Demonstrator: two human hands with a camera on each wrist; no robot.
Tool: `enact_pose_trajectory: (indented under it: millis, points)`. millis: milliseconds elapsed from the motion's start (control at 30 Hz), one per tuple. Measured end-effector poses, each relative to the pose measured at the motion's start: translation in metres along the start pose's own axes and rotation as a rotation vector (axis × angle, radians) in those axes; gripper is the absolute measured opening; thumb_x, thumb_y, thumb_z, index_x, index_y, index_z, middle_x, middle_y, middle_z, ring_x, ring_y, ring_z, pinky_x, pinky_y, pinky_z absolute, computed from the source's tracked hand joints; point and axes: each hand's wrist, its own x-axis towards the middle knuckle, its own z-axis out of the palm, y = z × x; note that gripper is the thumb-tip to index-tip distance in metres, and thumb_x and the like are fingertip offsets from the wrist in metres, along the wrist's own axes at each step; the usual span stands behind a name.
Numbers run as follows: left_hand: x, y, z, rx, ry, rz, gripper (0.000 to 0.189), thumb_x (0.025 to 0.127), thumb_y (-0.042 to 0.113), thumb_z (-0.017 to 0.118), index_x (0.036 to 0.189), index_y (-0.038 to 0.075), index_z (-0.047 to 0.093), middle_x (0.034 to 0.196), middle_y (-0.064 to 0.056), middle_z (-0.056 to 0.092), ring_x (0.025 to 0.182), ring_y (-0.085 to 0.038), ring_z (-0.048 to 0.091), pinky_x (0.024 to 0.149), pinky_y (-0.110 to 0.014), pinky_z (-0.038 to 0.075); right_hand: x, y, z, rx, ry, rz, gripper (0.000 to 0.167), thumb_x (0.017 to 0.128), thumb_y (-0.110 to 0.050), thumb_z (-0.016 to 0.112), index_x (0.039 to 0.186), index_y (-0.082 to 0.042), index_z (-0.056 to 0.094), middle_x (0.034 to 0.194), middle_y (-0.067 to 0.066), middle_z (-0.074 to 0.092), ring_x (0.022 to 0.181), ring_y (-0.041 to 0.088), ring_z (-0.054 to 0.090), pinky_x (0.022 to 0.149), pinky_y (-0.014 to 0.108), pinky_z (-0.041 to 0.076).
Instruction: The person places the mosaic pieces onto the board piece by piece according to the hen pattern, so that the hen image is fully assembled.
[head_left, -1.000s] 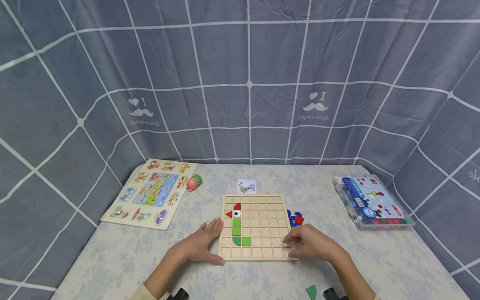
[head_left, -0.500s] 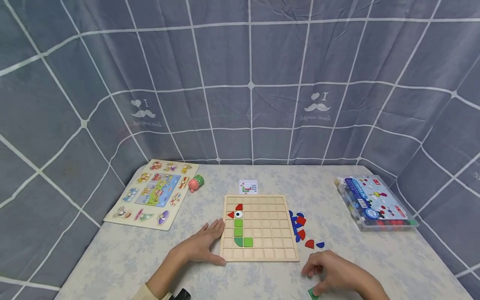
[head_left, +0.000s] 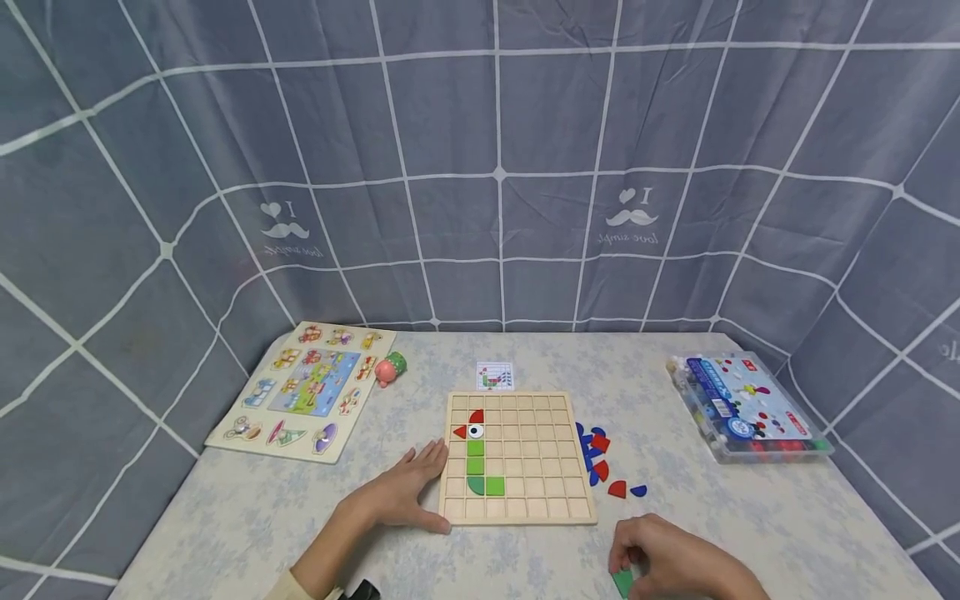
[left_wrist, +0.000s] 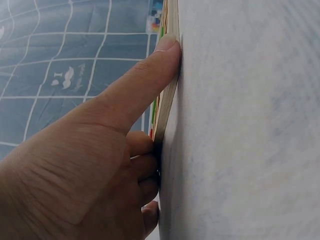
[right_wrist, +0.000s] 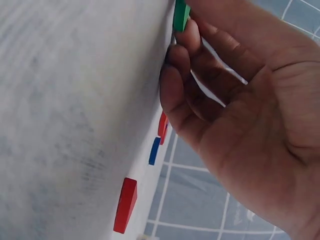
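Pinching partly hidden green piece (head_left: 622,582), right fingers (head_left: 621,547) curled, left fingers (head_left: 432,461) wide against board (head_left: 536,451).

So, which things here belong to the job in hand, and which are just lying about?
Seem part of the job:
wooden grid board
tiles set in it
pattern card
pinched green tile
loose red tiles
loose blue tiles

Seem just lying about:
wooden picture puzzle
pink-and-green toy
clear lidded case

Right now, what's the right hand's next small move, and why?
Probably lift the green piece off the tabletop toward the grid board: the right hand pinches it, the left hand rests against the board's left edge, and the cell right of the lowest green square is bare.
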Motion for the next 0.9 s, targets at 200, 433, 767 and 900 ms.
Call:
enact_pose_trajectory:
  millis: [200, 433, 767, 900]
  points:
    - [0.0, 0.0, 0.001, -0.001, 0.003, 0.004, 0.115, 0.072, 0.057, 0.078, 0.153, -0.002, 0.021, 0.163, -0.016, 0.015, 0.152, -0.031, 0.013, 0.123, -0.054, 0.012, -0.005, -0.017, 0.001, -0.004, 0.093, 0.028, 0.023, 0.073, -0.018, 0.084, 0.093, -0.022, 0.073, 0.083, -0.01, 0.064, 0.071, 0.004, 0.05, 0.063, 0.018, 0.048]
    - [0.0, 0.0, 0.001, 0.0, 0.002, -0.001, 0.114, 0.072, 0.057, 0.078, 0.153, -0.001, 0.021, 0.163, -0.015, 0.015, 0.152, -0.03, 0.013, 0.123, -0.054, 0.012, -0.004, -0.021, -0.001, -0.03, 0.086, 0.012, 0.017, 0.075, -0.018, 0.083, 0.09, -0.021, 0.075, 0.081, -0.013, 0.064, 0.069, 0.001, 0.05, 0.062, 0.017, 0.046]
    - [0.002, -0.001, 0.001, -0.006, -0.004, -0.007, 0.116, 0.072, 0.058, 0.077, 0.153, 0.0, 0.02, 0.163, -0.015, 0.015, 0.152, -0.03, 0.012, 0.124, -0.054, 0.011, 0.001, -0.047, -0.017, -0.196, 0.158, -0.075, 0.015, 0.076, -0.022, 0.082, 0.089, -0.023, 0.075, 0.082, -0.019, 0.062, 0.076, -0.003, 0.055, 0.067, 0.02, 0.051]
    - [0.002, -0.002, 0.003, -0.003, 0.006, 0.0, 0.116, 0.071, 0.059, 0.077, 0.153, -0.001, 0.02, 0.163, -0.015, 0.015, 0.152, -0.03, 0.012, 0.124, -0.053, 0.011, 0.015, -0.061, -0.024, -0.26, 0.192, -0.134, 0.016, 0.077, -0.022, 0.082, 0.092, -0.021, 0.076, 0.084, -0.019, 0.062, 0.08, -0.002, 0.057, 0.071, 0.023, 0.053]
